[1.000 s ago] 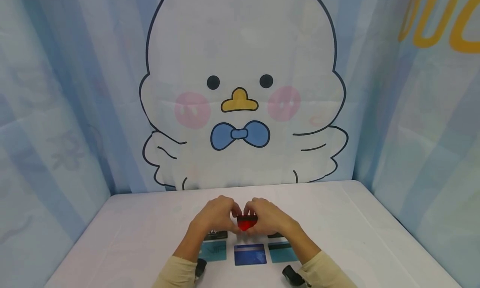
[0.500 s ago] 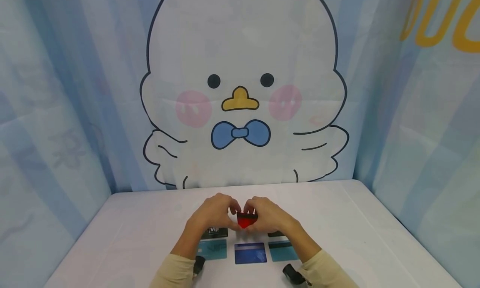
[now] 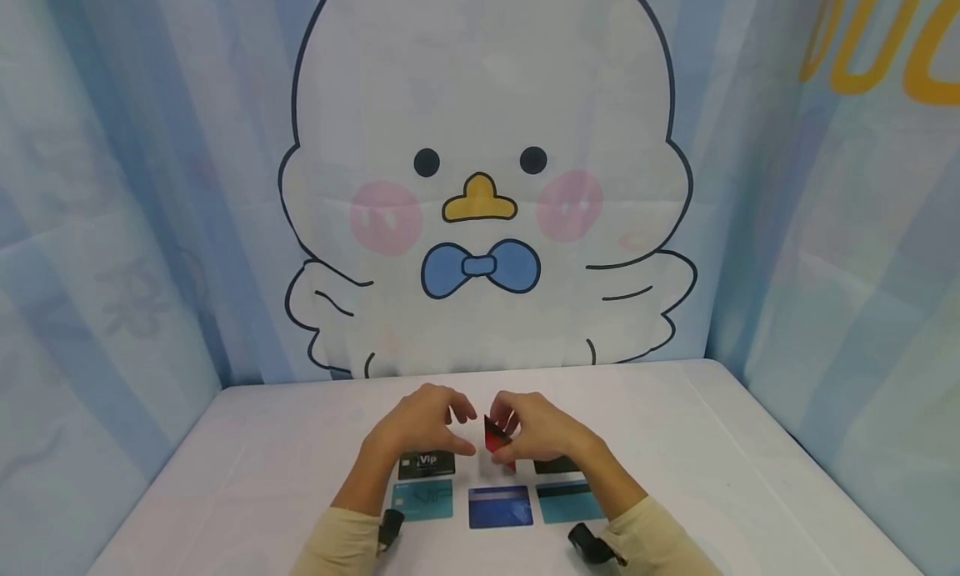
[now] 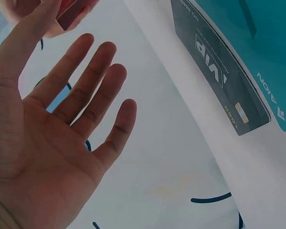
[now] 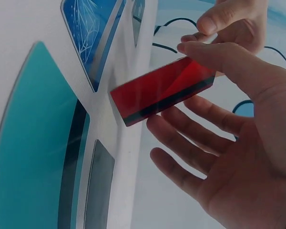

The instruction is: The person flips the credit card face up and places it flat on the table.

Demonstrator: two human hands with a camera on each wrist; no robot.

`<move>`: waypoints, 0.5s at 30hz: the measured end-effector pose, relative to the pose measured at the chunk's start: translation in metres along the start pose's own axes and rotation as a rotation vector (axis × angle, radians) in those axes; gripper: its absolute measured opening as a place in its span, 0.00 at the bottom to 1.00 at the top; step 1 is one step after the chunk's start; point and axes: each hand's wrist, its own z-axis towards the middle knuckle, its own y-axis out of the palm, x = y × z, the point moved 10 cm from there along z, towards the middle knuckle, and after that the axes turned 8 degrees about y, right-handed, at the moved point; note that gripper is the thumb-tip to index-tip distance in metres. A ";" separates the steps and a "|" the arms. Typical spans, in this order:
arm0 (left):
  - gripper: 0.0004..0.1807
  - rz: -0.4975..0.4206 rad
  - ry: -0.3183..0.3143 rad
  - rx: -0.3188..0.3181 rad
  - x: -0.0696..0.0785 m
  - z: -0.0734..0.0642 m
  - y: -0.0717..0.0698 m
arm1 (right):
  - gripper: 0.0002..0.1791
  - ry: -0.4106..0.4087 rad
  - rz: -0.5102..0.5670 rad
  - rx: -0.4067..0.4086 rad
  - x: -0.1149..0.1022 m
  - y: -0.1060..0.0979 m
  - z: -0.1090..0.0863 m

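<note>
"Seeing the red card (image 5: 155, 93) anywhere?"

"Yes, it's in the right hand (image 3: 543, 429), pinched between thumb and fingers. It's tilted, and its dark stripe runs along the edge on the fingers' side."

"And the left hand (image 3: 420, 419)?"

"That one is free, its fingers loosely extended and slightly spread, with the palm facing its wrist camera. It's just beside the red card; the head view shows a narrow gap between them."

"What lies by the left hand on the person's side?"

"First a black card (image 3: 426, 466) marked 'Vip', just below the thumb and partly hidden by the hand. Nearer the person comes a teal card (image 3: 423, 501), beside the forearm."

"And by the right hand?"

"Much the same: a dark card (image 3: 555, 466), partly covered by the hand, then a striped teal card (image 3: 568, 511) on its near side, partly behind the forearm."

"What about between the hands?"

"A blue card (image 3: 501, 509), nearer the person than both of them, between the two teal ones. All five lie flat on the tabletop (image 3: 712, 443)."

"And beyond the hands?"

"A white bird (image 3: 480, 334) with a blue bow tie (image 3: 480, 267), printed on the hanging cloth (image 3: 840, 251) past the tabletop's far edge."
</note>
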 end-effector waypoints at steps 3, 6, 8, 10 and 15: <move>0.26 -0.013 -0.011 -0.008 -0.003 -0.001 0.003 | 0.26 -0.011 0.022 -0.007 0.001 0.001 0.000; 0.26 -0.010 -0.016 -0.019 -0.005 -0.001 0.005 | 0.28 -0.016 0.039 -0.008 0.004 0.001 0.000; 0.26 -0.008 -0.012 -0.024 -0.005 0.000 0.006 | 0.29 -0.021 0.044 -0.003 0.005 0.000 0.000; 0.26 -0.002 -0.006 -0.029 -0.005 0.001 0.006 | 0.28 -0.024 0.047 0.010 0.006 -0.002 0.001; 0.26 0.006 -0.012 -0.036 -0.005 0.003 0.006 | 0.27 -0.029 0.061 0.042 0.005 -0.008 0.002</move>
